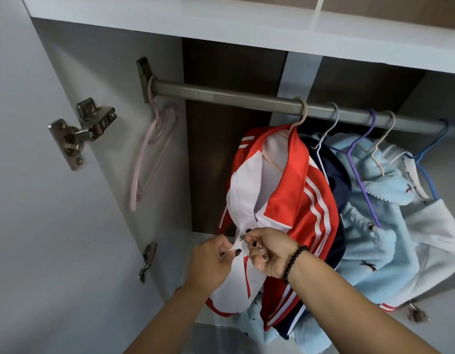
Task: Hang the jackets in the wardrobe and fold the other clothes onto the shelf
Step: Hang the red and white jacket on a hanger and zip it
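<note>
Head view, wardrobe interior, looking up past both forearms at the hanging rail (247, 98). Progress, as judged from what hangs: red and white track jacket (293, 200) already on a pale hanger on the rail, near its middle; behind it to the right a navy garment (333, 175), then light blue fleece (369, 215) and a white fleece piece (431, 231) on purple, cream and blue hangers — packed close, touching one another. Spare pink hanger (147, 159) at the rail's left end, bare, well apart from the rest. Hanging stage seemingly well advanced; folding onto the shelf not shown, no folded clothes in sight, so that part presumably left. Upper shelf (170, 19) visible only by its white edge. Step in hand: closing the front of the red and white jacket at its zip. Left hand (211, 261) — fingers curled, thumb and forefinger pinching the white front edge just below the zip. Right hand (270, 251) — fingers curled tight, fingertips pinching what looks like the zip pull, beaded bracelet (295, 261) at the wrist. Both hands close together, nearly touching across the zip. Door hinge (80, 129) at left on the open door.
</note>
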Demonstrator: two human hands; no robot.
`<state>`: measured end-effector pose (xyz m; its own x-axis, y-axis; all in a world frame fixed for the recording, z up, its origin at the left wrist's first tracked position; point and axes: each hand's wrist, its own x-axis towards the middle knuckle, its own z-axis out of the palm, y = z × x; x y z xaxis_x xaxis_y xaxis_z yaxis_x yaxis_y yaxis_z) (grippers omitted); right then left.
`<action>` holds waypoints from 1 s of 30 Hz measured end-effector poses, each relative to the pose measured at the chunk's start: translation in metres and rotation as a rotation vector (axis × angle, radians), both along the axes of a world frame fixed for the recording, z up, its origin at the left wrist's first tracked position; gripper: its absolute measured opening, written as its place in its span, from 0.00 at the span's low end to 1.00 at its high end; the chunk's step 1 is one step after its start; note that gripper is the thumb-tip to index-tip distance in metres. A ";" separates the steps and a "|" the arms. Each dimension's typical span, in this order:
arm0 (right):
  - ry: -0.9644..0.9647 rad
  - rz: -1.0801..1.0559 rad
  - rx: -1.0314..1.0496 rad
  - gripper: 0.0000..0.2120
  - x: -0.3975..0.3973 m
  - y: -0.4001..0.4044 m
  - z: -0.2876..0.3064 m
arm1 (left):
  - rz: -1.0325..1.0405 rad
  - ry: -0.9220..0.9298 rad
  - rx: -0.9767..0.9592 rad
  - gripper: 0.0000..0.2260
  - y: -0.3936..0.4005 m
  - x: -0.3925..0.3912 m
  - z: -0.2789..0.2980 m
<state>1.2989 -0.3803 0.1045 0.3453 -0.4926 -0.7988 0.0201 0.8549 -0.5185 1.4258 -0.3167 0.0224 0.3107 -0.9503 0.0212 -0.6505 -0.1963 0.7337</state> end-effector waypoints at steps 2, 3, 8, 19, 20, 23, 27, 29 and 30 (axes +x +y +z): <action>-0.003 -0.024 0.004 0.16 -0.001 -0.004 0.001 | 0.024 -0.026 0.040 0.16 -0.001 -0.001 -0.010; -0.005 -0.034 0.003 0.16 -0.001 -0.006 0.002 | 0.037 -0.036 0.060 0.16 0.000 0.000 -0.014; -0.031 -0.082 -0.070 0.16 -0.003 -0.022 0.016 | 0.065 -0.096 0.178 0.12 0.008 0.007 -0.035; -0.039 -0.036 -0.337 0.14 -0.002 -0.042 0.072 | 0.015 -0.174 0.409 0.10 0.001 0.021 -0.040; -0.043 -0.044 -0.348 0.14 -0.002 -0.042 0.074 | 0.017 -0.174 0.417 0.09 -0.002 0.021 -0.038; -0.036 -0.047 -0.390 0.13 -0.001 -0.037 0.073 | 0.030 -0.195 0.447 0.08 -0.008 0.021 -0.038; 0.073 0.014 -0.550 0.11 0.001 -0.027 0.057 | 0.033 -0.177 0.493 0.07 -0.011 0.019 -0.042; 0.224 0.168 -0.598 0.14 -0.001 -0.020 0.045 | 0.006 -0.158 0.483 0.05 -0.014 0.019 -0.044; 0.295 0.242 -0.592 0.17 -0.003 -0.017 0.040 | 0.005 -0.135 0.464 0.03 -0.017 0.020 -0.041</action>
<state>1.2959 -0.3973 0.1444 0.3105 -0.8099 -0.4976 -0.3479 0.3903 -0.8524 1.4454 -0.3339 -0.0190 0.3387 -0.8677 -0.3638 -0.7323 -0.4859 0.4772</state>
